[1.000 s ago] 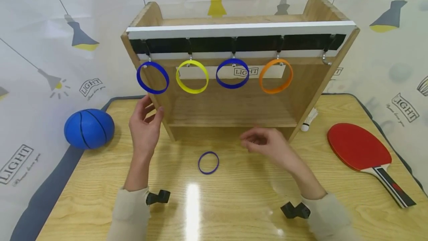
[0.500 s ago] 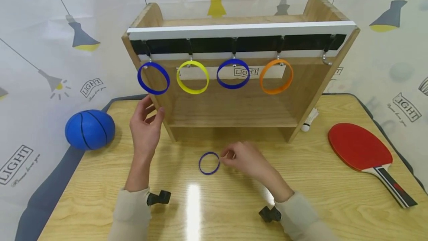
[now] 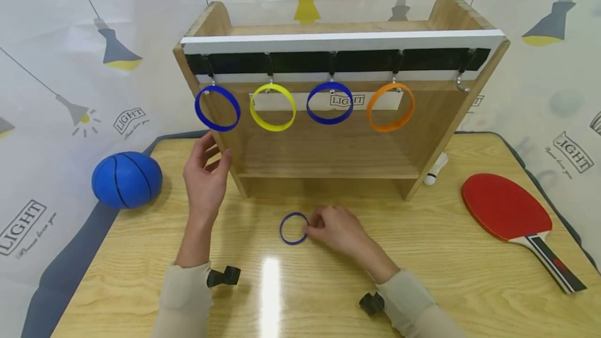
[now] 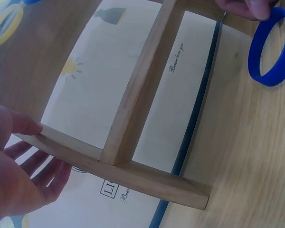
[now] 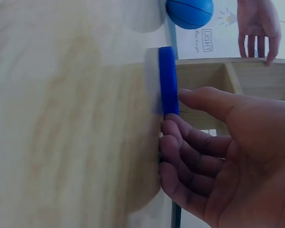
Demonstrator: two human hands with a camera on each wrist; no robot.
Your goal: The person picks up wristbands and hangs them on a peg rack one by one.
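Note:
A blue silicone wristband (image 3: 281, 229) lies on the wooden table in front of a wooden rack (image 3: 328, 145). My right hand (image 3: 340, 229) pinches its right edge; in the right wrist view the thumb is on one side of the band (image 5: 168, 78) and the index fingertip at its near end. My left hand (image 3: 206, 184) holds the rack's left side panel (image 4: 99, 164), thumb on one face and fingers on the other. From the rack's hooks hang a blue wristband (image 3: 223, 129), a yellow one (image 3: 277, 129), another blue one (image 3: 329, 121) and an orange one (image 3: 387, 129).
The rightmost hook (image 3: 462, 85) carries no band. A blue ball (image 3: 127, 180) sits left of the rack. To the right are a shuttlecock (image 3: 436, 168) and a red table tennis bat (image 3: 507, 207). A printed cloth backdrop stands behind the table.
My right hand has come left and down from before the rack to the wristband on the table, and its fingers have closed at the band's edge. The left hand stays on the panel.

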